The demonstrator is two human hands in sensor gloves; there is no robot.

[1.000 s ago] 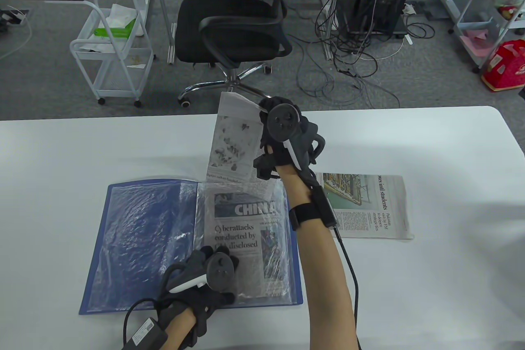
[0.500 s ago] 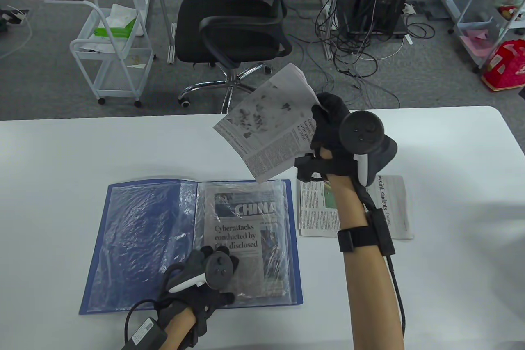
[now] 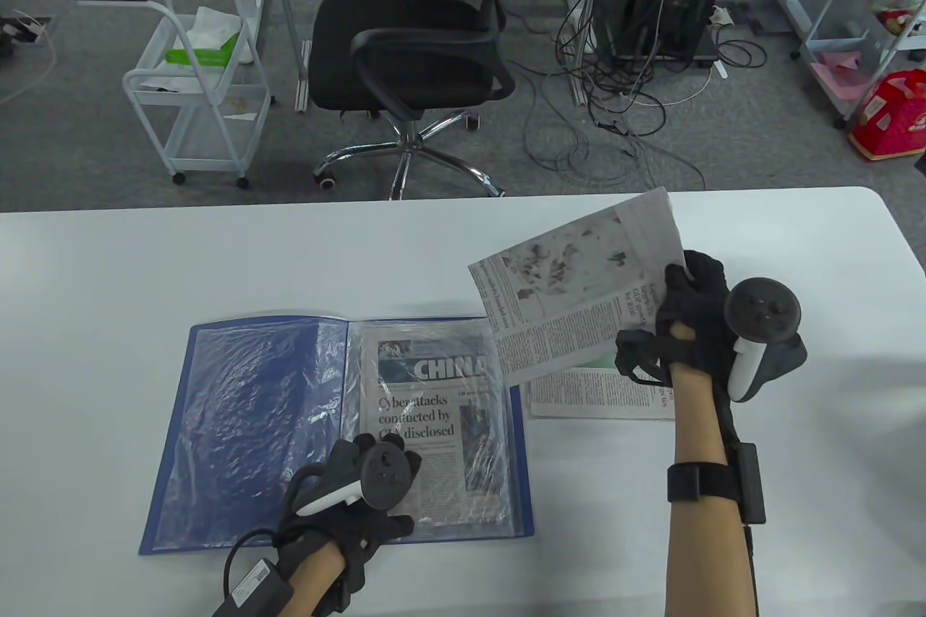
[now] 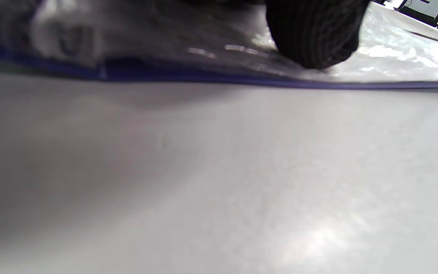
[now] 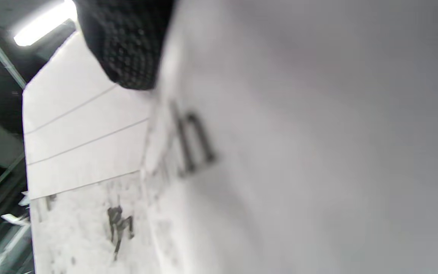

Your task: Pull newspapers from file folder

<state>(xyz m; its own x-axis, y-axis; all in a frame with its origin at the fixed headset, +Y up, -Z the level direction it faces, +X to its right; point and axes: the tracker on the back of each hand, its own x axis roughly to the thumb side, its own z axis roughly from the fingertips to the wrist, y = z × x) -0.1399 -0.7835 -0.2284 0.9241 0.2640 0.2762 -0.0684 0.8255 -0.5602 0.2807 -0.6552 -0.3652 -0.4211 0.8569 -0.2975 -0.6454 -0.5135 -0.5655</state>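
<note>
A blue file folder (image 3: 239,429) lies open on the white table (image 3: 145,262). Its right-hand clear sleeve holds a newspaper headed "CHINA" (image 3: 427,414). My left hand (image 3: 365,494) presses flat on the lower edge of that sleeve; in the left wrist view a gloved fingertip (image 4: 314,34) rests on the plastic by the folder's blue edge (image 4: 203,78). My right hand (image 3: 687,313) grips a folded newspaper sheet (image 3: 571,291) by its right edge and holds it in the air, tilted, above another newspaper (image 3: 600,396) that lies on the table right of the folder. The sheet fills the right wrist view (image 5: 127,190).
A black office chair (image 3: 412,53) stands beyond the table's far edge, with a white wire cart (image 3: 195,89) to its left and tangled cables (image 3: 615,103) on the floor to its right. A red bag (image 3: 893,114) sits at the far right.
My right hand has carried the pulled-out sheet from above the folder's top edge to the right and down, over the newspaper on the table. My left hand has stayed put on the sleeve.
</note>
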